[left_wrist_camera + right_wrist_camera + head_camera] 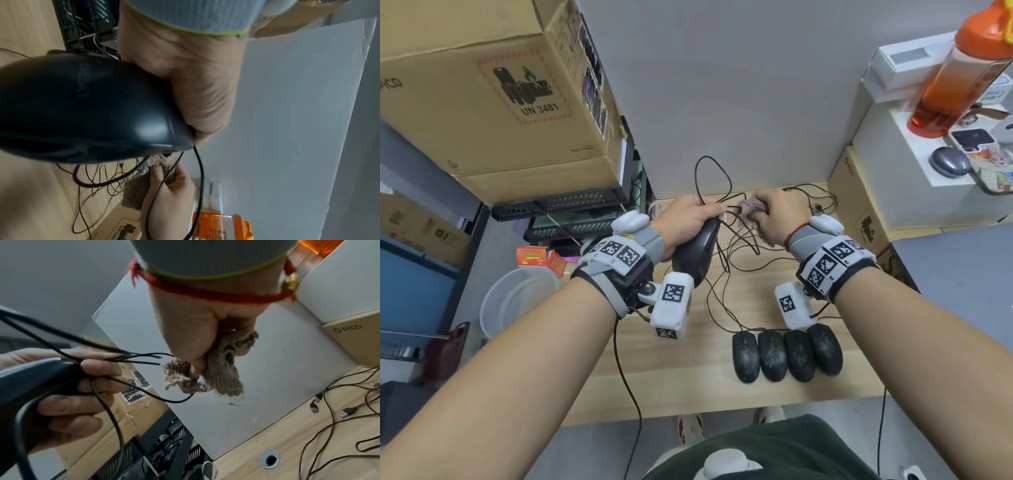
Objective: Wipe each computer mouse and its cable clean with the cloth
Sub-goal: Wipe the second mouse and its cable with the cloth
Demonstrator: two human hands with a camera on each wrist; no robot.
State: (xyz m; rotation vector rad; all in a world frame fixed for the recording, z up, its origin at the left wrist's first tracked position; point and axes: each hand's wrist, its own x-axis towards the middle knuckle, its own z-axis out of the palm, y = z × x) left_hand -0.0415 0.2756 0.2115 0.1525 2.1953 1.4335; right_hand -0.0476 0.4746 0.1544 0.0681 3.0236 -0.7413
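Observation:
My left hand holds a black mouse above the wooden desk, fingers curled round its front and round loops of its black cable. Just to its right my right hand grips a bunched grey-brown cloth, and the cable strands run into the cloth. Several more black mice, speckled with dirt, lie in a row near the desk's front, their cables tangled behind them.
Large cardboard boxes are stacked at the left over black crates. A grey partition backs the desk. At the right stand a Pico box, a white shelf with an orange bottle and a grey mouse. USB plugs lie on the desk.

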